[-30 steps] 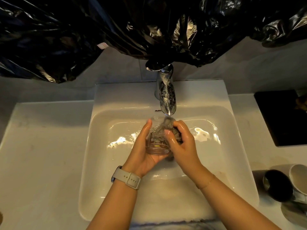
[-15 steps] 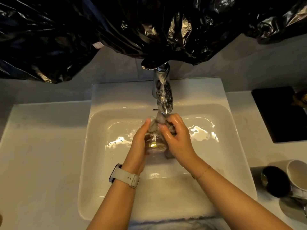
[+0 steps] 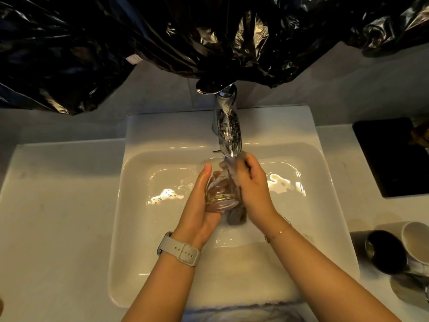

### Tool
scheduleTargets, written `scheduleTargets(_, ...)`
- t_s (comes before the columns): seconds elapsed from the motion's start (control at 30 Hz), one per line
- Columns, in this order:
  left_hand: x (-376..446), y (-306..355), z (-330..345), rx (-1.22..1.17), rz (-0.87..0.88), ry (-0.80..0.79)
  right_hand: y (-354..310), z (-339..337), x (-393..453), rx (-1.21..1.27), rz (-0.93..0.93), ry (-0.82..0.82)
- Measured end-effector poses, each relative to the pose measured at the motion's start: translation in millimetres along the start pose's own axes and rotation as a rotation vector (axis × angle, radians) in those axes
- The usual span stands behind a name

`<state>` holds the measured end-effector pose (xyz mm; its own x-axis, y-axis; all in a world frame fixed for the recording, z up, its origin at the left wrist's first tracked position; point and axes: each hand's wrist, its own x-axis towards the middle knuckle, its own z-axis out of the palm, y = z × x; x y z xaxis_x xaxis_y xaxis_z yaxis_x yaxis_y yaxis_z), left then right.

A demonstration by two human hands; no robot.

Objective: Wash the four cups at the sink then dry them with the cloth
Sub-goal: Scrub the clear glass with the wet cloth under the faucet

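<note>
Head cam looks down on a pale countertop (image 3: 58, 217) at the left, bare as far as it shows, then the white rectangular sink basin (image 3: 139, 228). Left hand (image 3: 199, 205), with a white-strapped watch (image 3: 180, 251) on the wrist, is wrapped around a clear glass cup (image 3: 219, 192) tipped on its side over the basin, right under the chrome faucet (image 3: 227, 129). Right hand (image 3: 253, 189) is clamped on a grey soapy washing cloth (image 3: 235, 212) pressed against the cup's side and mouth. Further right on the counter sit a dark cup (image 3: 385, 251) and a white cup (image 3: 416, 241), touching each other, below a black rectangular mat (image 3: 390, 156). Crinkled black plastic sheeting (image 3: 162, 36) hangs above everything.
</note>
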<state>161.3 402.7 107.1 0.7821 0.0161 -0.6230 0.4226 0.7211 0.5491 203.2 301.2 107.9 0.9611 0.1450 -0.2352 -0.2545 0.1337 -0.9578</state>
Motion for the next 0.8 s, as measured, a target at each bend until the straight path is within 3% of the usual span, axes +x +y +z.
scheduleTargets(0.23,9,-3,-6,0.109,0.138,0.05,23,-6,-25,0.091,0.203,0.031)
scheduleTargets(0.37,11,1,-15,0.352,0.146,-0.019,22,-13,-14,0.218,0.316,0.141)
scheduleTargets(0.47,13,20,-18,0.652,0.191,-0.045,20,-18,-8,0.182,0.332,0.158)
scheduleTargets(0.53,15,32,-15,0.731,0.2,-0.016,17,-20,-5,0.2,0.332,0.151)
scheduleTargets(0.67,15,33,-15,0.453,0.138,0.006,10,-19,-7,0.331,0.302,0.112)
scheduleTargets(0.8,8,11,-13,0.274,0.106,0.057,11,-18,-21,0.246,0.141,0.127)
